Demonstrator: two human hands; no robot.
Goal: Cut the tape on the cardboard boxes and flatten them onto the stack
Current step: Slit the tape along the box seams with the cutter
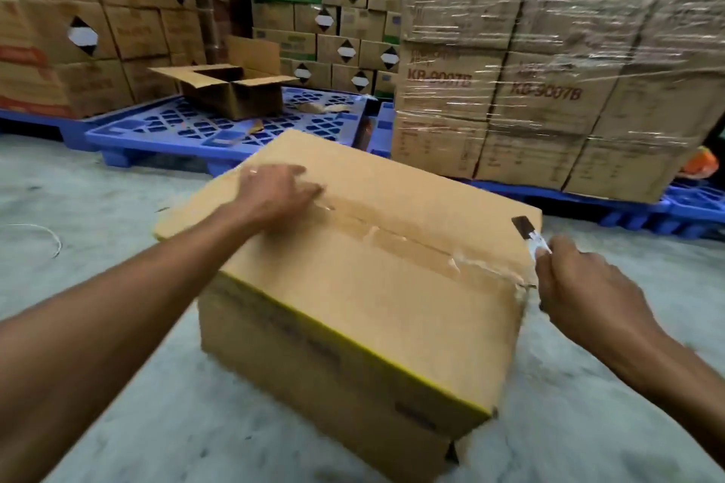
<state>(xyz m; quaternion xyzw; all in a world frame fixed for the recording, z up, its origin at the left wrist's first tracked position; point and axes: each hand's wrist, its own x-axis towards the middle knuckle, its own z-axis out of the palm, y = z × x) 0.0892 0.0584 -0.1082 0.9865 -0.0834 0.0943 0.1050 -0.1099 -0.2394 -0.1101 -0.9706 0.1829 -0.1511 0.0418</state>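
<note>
On a warehouse floor between blue plastic pallets (219, 129), we work at a sealed cardboard box (353, 286) that sits directly under our two hands. Our left hand (274, 188) lies flat on the far-left part of the lid, fingers spread over the start of the tape seam (412, 243), steadying the carton. Our right hand (580, 286) hangs just off the box's right edge, fingers curled round a small cutter (535, 241) whose tip is level with the seam's end. The clear tape looks wrinkled and partly split along the flaps, so we judge the cutting stroke on this top seam nearly done. Next we must part the flaps, then turn to the bottom seam. Beyond our left hand an emptied carton (231, 90) waits on a pallet; which stack takes the flattened boxes we cannot tell.
</note>
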